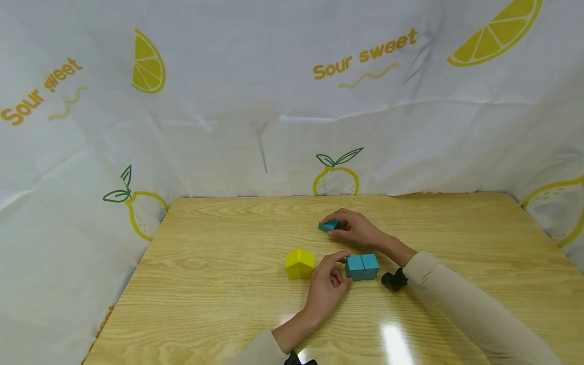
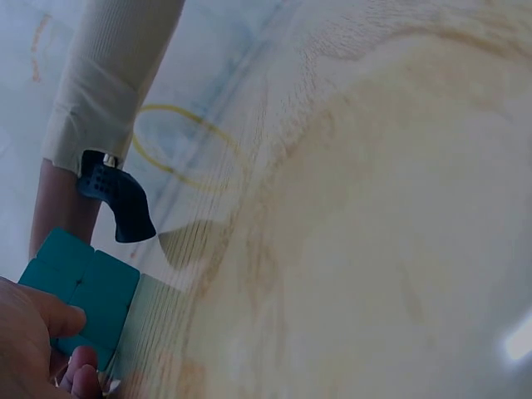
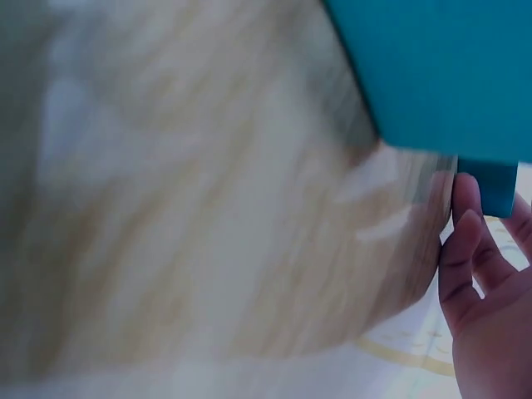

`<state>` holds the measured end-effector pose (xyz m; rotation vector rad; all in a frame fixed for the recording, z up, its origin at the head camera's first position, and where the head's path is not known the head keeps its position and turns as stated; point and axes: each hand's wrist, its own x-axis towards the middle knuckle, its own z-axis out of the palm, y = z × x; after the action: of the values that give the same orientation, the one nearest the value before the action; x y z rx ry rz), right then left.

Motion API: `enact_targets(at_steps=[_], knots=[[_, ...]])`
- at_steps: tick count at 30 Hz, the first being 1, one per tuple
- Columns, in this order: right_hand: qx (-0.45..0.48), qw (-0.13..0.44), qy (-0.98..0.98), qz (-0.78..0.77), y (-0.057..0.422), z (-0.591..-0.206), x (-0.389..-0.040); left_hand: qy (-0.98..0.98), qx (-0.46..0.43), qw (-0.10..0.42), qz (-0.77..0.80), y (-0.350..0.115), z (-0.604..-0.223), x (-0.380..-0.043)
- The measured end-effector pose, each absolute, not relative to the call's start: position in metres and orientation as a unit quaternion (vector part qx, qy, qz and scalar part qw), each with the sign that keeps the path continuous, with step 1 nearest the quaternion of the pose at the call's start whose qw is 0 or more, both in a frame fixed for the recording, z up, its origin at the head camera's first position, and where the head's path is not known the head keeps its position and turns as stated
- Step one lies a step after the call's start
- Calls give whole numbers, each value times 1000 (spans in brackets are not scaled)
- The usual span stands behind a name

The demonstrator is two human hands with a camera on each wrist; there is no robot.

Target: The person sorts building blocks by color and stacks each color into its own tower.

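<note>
A pair of teal blocks (image 1: 362, 267) stands side by side on the wooden table, right of centre. My left hand (image 1: 325, 286) grips their left side, index finger at the upper edge and thumb low on the front; the left wrist view shows the thumb against the teal face (image 2: 87, 287). Farther back, my right hand (image 1: 358, 229) pinches a small teal wedge-like block (image 1: 329, 226) between thumb and fingers. In the right wrist view, part of that small block (image 3: 497, 189) shows at the fingertips. A yellow block shape with a peaked top (image 1: 299, 264) sits just left of my left hand.
The wooden table (image 1: 219, 299) ends at a white curtain (image 1: 237, 126) with lemon prints along the back and sides. A black wrist camera (image 1: 394, 280) on the right sleeve hangs close to the teal pair's right side.
</note>
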<state>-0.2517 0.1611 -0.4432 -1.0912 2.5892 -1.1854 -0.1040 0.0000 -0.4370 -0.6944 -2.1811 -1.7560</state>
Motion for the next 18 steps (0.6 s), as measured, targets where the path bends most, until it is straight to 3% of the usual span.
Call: enact_targets(at_steps=[18], knots=[[-343,43,848,-402,182,-445,-244,-751,-237,129,-603,0,-437,-103]])
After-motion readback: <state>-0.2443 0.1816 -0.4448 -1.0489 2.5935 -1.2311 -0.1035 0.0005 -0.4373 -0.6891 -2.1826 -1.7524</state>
